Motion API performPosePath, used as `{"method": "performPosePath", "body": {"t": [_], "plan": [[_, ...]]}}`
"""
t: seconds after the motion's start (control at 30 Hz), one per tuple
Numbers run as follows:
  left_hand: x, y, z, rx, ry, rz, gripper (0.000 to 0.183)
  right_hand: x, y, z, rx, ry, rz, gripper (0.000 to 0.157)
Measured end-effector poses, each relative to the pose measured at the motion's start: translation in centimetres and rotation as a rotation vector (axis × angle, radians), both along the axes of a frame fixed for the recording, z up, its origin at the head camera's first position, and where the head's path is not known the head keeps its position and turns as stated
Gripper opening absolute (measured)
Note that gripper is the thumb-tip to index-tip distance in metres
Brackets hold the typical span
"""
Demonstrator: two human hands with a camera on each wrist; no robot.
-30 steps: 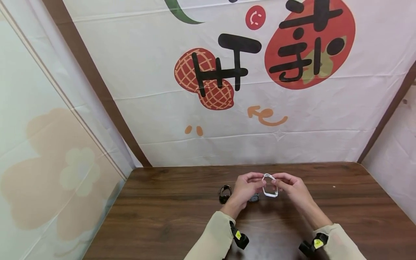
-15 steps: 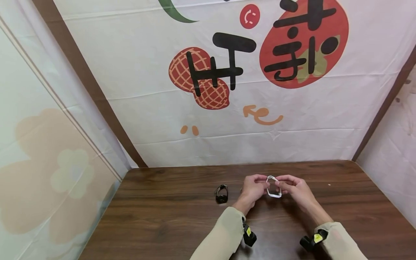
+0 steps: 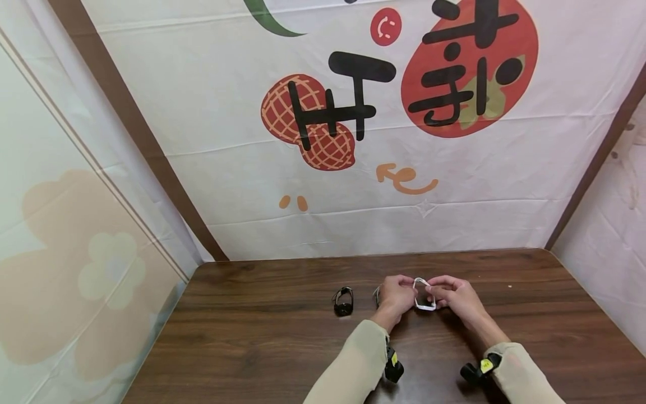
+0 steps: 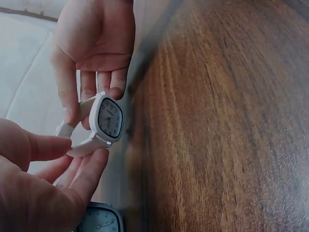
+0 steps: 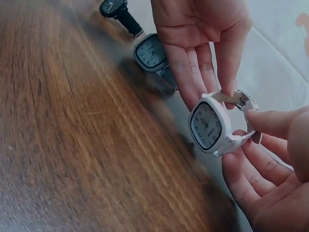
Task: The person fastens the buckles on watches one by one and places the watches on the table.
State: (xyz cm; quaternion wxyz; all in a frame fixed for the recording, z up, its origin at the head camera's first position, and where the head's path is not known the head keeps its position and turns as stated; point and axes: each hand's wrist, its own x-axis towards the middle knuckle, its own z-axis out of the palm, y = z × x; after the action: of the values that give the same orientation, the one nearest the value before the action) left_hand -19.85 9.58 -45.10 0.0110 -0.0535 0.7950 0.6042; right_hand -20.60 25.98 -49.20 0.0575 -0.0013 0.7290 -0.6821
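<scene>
A white wristwatch (image 3: 425, 307) with a squarish case is held up above the table, its strap bent into a loop and its dial facing down toward the table's near side. My left hand (image 3: 397, 294) pinches one side of the strap between thumb and fingers. On the other side of the loop, my right hand (image 3: 456, 297) grips the strap with its thumb and fingers, close to the buckle (image 5: 240, 102). A grey-blue square watch (image 5: 151, 52) lies beside my left hand, mostly hidden behind it in the head view.
A black wristwatch (image 3: 344, 308) lies further left on the brown wooden table (image 3: 252, 336). Behind the table's far edge hangs a white printed cloth (image 3: 242, 185), and more cloth closes in both sides.
Both hands have shifted right over the table with the white watch and then sunk slightly. The grey-blue watch, once visible right of my left hand, now peeks out on its left.
</scene>
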Motion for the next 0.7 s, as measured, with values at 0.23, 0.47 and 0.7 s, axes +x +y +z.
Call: {"method": "performPosePath", "body": {"t": [0.23,0.47,0.7], "plan": [[-0.05,0.28,-0.06,0.014,0.009,-0.001,0.022,-0.24,-0.05,-0.31,0.026,-0.017,-0.021,0.028],[-0.02,0.45,-0.51,0.066,-0.007,0.017,0.031,-0.43,-0.03,-0.31,0.077,-0.037,-0.063,0.023],[0.11,0.76,-0.69,0.012,0.003,0.056,0.039,-0.61,-0.05,-0.44,0.09,-0.032,-0.084,0.027]]}}
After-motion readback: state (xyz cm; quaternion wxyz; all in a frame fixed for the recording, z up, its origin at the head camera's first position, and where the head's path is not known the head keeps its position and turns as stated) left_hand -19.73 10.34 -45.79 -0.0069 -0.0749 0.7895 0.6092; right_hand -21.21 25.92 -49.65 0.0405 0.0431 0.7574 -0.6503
